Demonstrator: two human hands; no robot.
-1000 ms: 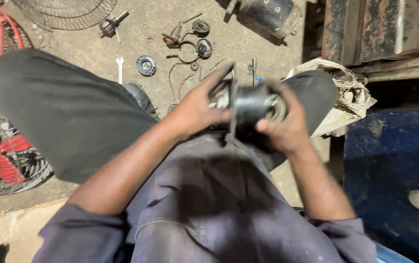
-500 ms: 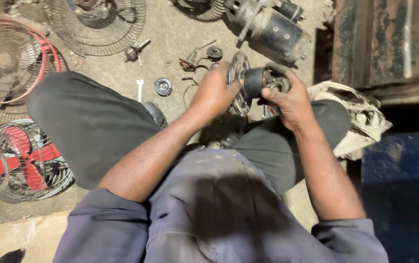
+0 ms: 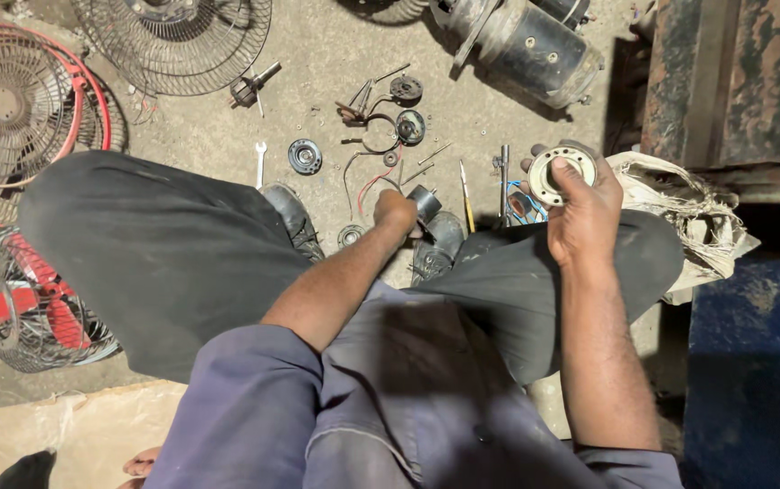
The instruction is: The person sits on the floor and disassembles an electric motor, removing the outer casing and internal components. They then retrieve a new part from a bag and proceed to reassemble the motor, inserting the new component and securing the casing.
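The right hand (image 3: 583, 210) has its fingers (image 3: 568, 177) clenched around a round metal motor cover (image 3: 560, 172), a pale ring with a dark hollow in the middle, held up above the right knee with its open face toward the camera. The left hand (image 3: 395, 212) reaches down between the legs, fingers curled around a small dark cylindrical motor part (image 3: 423, 201) just above the floor (image 3: 317, 63); the grip looks closed, though the fingertips are hidden behind the hand. Just beside that part lie a screwdriver (image 3: 466, 186) and a black shoe (image 3: 440, 244). Further out on the floor are loose parts: a small spanner (image 3: 260, 161), a round bearing cap (image 3: 304, 156), wires (image 3: 365, 179). A large dark motor (image 3: 526, 41) lies at the top, and wire fan guards (image 3: 9, 109) sit well apart to the left.
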